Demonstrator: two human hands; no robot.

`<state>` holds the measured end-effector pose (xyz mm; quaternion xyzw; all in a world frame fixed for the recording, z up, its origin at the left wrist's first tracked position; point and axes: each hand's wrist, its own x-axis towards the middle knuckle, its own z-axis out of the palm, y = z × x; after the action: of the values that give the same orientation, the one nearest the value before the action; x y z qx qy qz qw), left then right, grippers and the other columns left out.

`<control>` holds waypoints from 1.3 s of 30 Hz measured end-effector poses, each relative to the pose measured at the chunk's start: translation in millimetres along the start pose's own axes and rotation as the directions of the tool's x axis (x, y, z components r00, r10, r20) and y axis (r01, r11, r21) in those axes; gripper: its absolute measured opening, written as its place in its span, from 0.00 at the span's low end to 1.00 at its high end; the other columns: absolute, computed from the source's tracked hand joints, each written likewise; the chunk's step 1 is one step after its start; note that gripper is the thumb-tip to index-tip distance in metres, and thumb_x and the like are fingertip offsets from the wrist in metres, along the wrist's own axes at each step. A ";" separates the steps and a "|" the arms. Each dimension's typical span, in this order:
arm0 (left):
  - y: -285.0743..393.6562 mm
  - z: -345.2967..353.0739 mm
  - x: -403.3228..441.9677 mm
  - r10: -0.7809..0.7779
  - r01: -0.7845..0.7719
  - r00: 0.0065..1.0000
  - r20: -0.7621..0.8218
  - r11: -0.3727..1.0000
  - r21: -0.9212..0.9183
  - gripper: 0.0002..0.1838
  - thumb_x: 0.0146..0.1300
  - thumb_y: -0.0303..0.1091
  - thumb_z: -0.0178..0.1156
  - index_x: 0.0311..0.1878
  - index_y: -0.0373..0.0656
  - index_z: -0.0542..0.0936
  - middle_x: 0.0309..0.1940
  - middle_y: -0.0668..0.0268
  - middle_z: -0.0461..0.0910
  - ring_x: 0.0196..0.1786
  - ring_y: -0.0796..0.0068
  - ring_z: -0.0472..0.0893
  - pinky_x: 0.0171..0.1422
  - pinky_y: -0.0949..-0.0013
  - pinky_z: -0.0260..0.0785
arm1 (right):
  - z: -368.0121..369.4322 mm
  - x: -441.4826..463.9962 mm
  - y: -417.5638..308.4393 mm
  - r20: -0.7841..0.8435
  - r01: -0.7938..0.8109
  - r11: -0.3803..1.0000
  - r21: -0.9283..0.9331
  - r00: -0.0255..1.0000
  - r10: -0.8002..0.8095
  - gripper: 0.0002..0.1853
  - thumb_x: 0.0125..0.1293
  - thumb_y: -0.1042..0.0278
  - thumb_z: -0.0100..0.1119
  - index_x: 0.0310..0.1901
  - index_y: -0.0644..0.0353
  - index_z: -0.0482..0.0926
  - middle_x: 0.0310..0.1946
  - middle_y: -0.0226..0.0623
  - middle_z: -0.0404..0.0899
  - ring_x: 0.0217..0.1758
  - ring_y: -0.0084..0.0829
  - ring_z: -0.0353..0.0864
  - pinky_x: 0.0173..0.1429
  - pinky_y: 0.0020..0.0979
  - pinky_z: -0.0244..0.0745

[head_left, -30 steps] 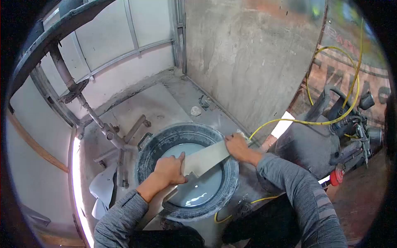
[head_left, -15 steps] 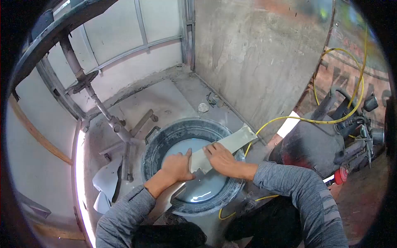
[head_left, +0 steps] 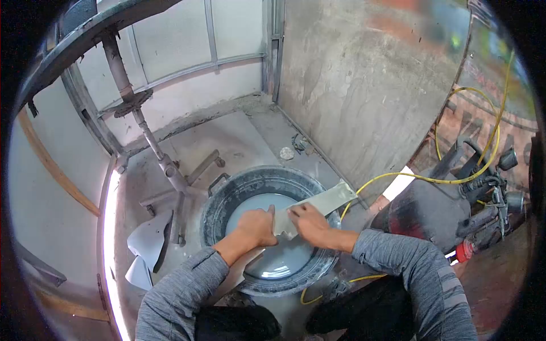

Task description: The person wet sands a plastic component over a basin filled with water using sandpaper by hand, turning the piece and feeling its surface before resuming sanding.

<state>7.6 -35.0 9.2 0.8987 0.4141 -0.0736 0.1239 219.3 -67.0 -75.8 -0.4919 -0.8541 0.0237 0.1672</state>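
A long, pale cream panel point(head_left: 329, 200) with a jagged notch lies slantwise over a round dark basin point(head_left: 213, 227) of cloudy water point(head_left: 278, 266). My left hand point(head_left: 256, 227) is closed around the panel's middle, thumb pointing up. On its upper face presses my right hand point(head_left: 311, 225), fingers bent and bunched; whatever may be under them is hidden. The panel's lower part point(head_left: 236, 270) shows beneath my left wrist and runs toward my knees. Its far end reaches past the basin's right rim.
White curved pieces point(head_left: 148, 244) lie on the floor at left, beside a metal stand point(head_left: 176, 179). At right are a dark tank point(head_left: 421, 204) with fittings and a yellow hose point(head_left: 392, 175). A grey board point(head_left: 369, 85) leans behind the basin.
The whole view has shifted slightly, so the scene sits a little farther right and lower. The panel's far end has dipped slightly, and my right fingers look more bent on it.
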 end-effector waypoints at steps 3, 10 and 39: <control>0.8 1.0 0.8 0.009 -0.007 0.998 -0.056 0.999 0.040 0.53 0.38 0.55 0.72 0.66 0.32 0.68 0.37 0.48 0.84 0.40 0.50 0.85 0.46 0.55 0.79 | -5.9 7.1 16.4 0.110 -0.039 0.987 -0.157 0.992 0.056 0.16 0.67 0.70 0.47 0.53 0.65 0.76 0.52 0.47 0.76 0.55 0.48 0.74 0.59 0.42 0.74; 5.2 -7.4 -0.4 -0.003 0.004 1.000 -0.030 0.999 0.037 0.51 0.38 0.49 0.71 0.65 0.29 0.68 0.38 0.50 0.84 0.42 0.52 0.85 0.47 0.58 0.79 | -11.9 9.9 -5.9 -0.011 -0.061 0.997 -0.046 0.998 0.061 0.18 0.56 0.73 0.57 0.50 0.65 0.79 0.50 0.42 0.78 0.50 0.46 0.75 0.58 0.42 0.73; 2.3 -10.9 -7.4 0.001 0.003 0.998 -0.070 0.999 0.053 0.54 0.38 0.57 0.72 0.69 0.41 0.67 0.45 0.48 0.80 0.43 0.49 0.84 0.49 0.53 0.78 | -48.3 10.5 18.4 0.033 -0.032 0.985 -0.170 0.999 0.038 0.20 0.57 0.75 0.54 0.52 0.69 0.76 0.50 0.48 0.76 0.51 0.48 0.76 0.55 0.42 0.74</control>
<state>4.8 -38.7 21.8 0.9035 0.4165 -0.0533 0.0855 244.7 -54.7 -31.3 -0.5187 -0.8472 -0.0373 0.1090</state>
